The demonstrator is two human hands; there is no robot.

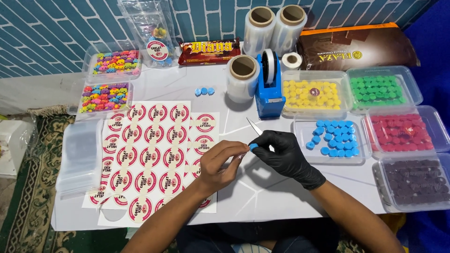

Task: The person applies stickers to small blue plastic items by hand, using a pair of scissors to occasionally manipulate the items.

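While both hands meet just in front of the body over the white counter [262, 197], the bare left hand [219, 163] has its fingers pinched nearly closed on something thin and clear, probably a small bag or a strip of tape, though it's honestly too see-through to call. The gloved right hand [283, 154], in black, has its fingers closed on a little blue candy piece [253, 146], held right up against the left fingertips. If I were doing this bit, I'd say keep the clear stuff taut and the piece square to it, and don't squeeze hard, since these look like they'd smudge or crack.

Just left of the hands lies a sheet of round red-and-white stickers [154, 154], with a stack of clear bags [80, 157] beside it. To the right sit trays: the blue pieces [333, 139] nearest, then red ones [402, 133] and dark purple ones [416, 180].

Further back there's a blue tape dispenser [269, 86], three loose blue pieces [204, 91], trays of yellow [311, 93] and green [378, 88] pieces, and two trays of multicoloured shapes [107, 84] at left. Against the wall stand rolls of clear film [274, 28], a wrapped chocolate bar [209, 50] and a big brown chocolate block [356, 47].
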